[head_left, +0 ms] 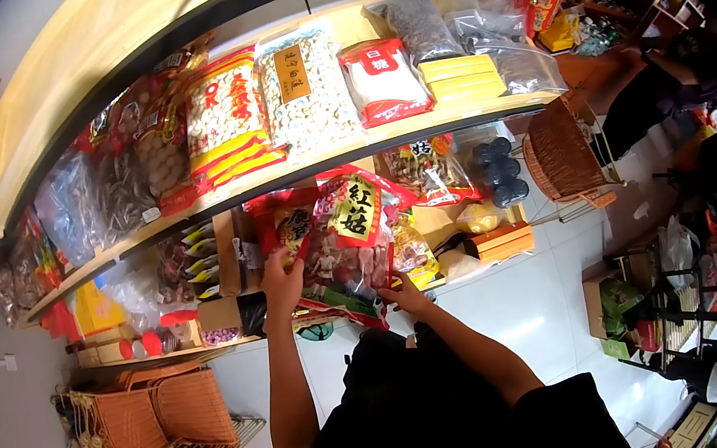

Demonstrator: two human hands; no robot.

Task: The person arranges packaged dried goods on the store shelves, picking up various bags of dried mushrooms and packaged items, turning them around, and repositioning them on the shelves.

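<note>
Apparently handling a clear-and-red plastic bag (349, 267): right hand (404, 294) pinches its corner, left hand (282, 277) curls alongside, hold unclear; shifting it likely needs both.

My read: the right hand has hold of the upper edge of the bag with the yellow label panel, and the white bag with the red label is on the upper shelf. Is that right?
Not quite: the right hand is at the lower right corner of the bag with the yellow label panel, not its upper edge, as the head view shows.
</note>
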